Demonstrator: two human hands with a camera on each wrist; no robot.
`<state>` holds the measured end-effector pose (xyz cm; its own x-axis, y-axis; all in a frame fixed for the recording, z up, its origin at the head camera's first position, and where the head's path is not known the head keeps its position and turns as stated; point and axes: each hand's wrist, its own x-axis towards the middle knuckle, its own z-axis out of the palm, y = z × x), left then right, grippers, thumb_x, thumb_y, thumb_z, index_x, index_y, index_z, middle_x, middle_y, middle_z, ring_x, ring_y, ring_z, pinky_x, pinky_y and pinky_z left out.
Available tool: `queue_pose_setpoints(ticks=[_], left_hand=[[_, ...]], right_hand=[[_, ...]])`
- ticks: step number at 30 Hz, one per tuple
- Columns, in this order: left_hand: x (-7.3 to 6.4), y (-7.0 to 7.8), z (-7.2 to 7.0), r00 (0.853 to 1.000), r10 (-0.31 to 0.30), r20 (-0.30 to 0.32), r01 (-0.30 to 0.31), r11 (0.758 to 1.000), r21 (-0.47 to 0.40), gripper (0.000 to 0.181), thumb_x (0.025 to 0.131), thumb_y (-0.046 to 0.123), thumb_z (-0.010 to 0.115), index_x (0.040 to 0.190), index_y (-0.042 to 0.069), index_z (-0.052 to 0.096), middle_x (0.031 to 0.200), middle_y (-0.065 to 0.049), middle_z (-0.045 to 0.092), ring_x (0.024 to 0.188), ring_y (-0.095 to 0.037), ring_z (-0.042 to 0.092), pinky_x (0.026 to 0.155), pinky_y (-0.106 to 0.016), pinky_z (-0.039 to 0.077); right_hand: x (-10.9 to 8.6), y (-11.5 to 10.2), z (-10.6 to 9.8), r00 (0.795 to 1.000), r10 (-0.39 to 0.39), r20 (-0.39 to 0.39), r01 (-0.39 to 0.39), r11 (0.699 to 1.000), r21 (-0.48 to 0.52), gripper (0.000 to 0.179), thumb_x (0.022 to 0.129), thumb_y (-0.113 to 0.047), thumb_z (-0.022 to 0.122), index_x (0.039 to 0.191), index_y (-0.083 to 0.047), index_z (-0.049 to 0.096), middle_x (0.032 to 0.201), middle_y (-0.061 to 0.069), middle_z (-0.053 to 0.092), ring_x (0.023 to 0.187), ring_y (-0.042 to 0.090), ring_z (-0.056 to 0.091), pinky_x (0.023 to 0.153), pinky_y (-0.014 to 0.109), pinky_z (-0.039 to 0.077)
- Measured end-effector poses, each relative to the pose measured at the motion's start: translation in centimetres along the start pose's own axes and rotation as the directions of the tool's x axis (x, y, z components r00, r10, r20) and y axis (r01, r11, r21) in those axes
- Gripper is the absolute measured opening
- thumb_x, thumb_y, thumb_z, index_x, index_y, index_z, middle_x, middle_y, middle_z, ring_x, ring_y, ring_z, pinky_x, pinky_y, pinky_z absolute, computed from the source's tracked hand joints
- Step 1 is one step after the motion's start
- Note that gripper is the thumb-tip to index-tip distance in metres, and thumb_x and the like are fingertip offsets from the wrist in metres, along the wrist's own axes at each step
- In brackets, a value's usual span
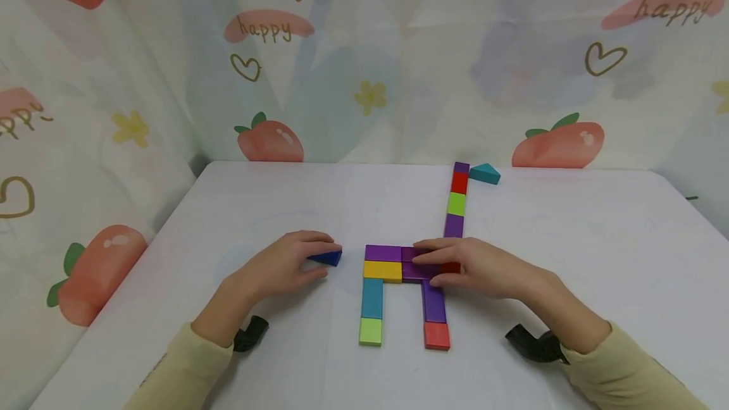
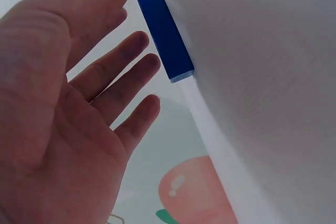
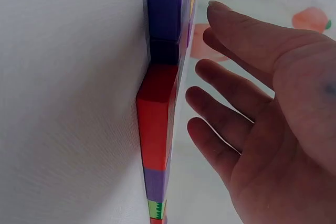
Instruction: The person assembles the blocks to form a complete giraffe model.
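Observation:
In the head view, my left hand [image 1: 285,263] is over a dark blue block [image 1: 328,259] that looks triangular, partly hidden by the fingers. The left wrist view shows the block [image 2: 166,38] on the table, beside the loosely spread fingers and not gripped. My right hand [image 1: 486,267] hovers at the right end of a flat figure of coloured blocks, its fingers loosely extended above a purple block [image 1: 414,272] and a red block [image 1: 451,267]. From the right wrist, that red block [image 3: 155,132] is apart from the fingers.
Two legs run toward me from the figure: a teal block [image 1: 373,298] above a green one [image 1: 371,332], and a purple block [image 1: 435,304] above a red one [image 1: 436,336]. A column of blocks [image 1: 455,204] extends backward, with a teal triangle [image 1: 486,174] beside its top. Printed cloth hangs behind.

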<state>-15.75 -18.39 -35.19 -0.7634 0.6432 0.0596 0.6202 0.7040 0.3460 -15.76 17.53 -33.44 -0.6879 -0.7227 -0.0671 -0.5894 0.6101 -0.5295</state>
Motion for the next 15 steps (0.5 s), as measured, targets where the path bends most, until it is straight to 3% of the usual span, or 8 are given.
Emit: queue_pose_setpoints(ticks=[6, 15], left_hand=[[-0.18, -0.01, -0.06, 1.0, -0.01, 0.028, 0.01, 1.0, 0.0, 0.035, 0.094, 0.018, 0.075, 0.128, 0.01, 0.072, 0.135, -0.008, 0.062, 0.127, -0.027, 0.056, 0.105, -0.045, 0.045], [-0.34, 0.22, 0.01, 0.996, -0.061, 0.058, 0.061, 0.998, 0.002, 0.04, 0.095, 0.021, 0.073, 0.134, 0.012, 0.068, 0.141, -0.009, 0.057, 0.132, -0.029, 0.051, 0.107, -0.047, 0.043]], right_hand=[[-0.03, -0.17, 0.3, 1.0, -0.012, 0.011, 0.012, 0.999, -0.035, 0.04, 0.095, -0.022, 0.072, 0.135, -0.014, 0.068, 0.146, 0.007, 0.055, 0.134, 0.032, 0.051, 0.102, 0.047, 0.047], [-0.15, -0.35, 0.56, 1.0, -0.001, 0.013, 0.002, 0.996, -0.085, 0.038, 0.094, -0.02, 0.074, 0.131, -0.013, 0.07, 0.142, 0.008, 0.058, 0.132, 0.032, 0.052, 0.101, 0.048, 0.048]])
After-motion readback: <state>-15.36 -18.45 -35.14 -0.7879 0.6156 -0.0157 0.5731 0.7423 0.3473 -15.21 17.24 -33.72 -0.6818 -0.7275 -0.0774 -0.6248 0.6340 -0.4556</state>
